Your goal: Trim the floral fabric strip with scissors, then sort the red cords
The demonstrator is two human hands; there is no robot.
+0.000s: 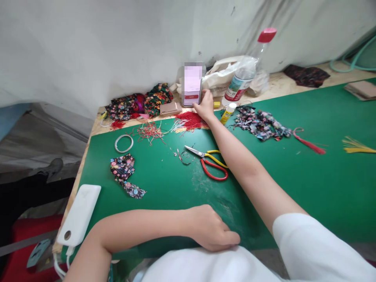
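Green tabletop fills most of the picture. Right hand reaches to the upper middle and touches the side of a phone standing there, fingers loose, not gripping. Left hand rests at the bottom middle, curled and holding nothing. Scissors lie between them.

One view only, from the person's head, looking forward and down across the green mat toward the wall. It sits close over the near edge, both forearms entering from below; the mat's far edge and the phone lie well off.
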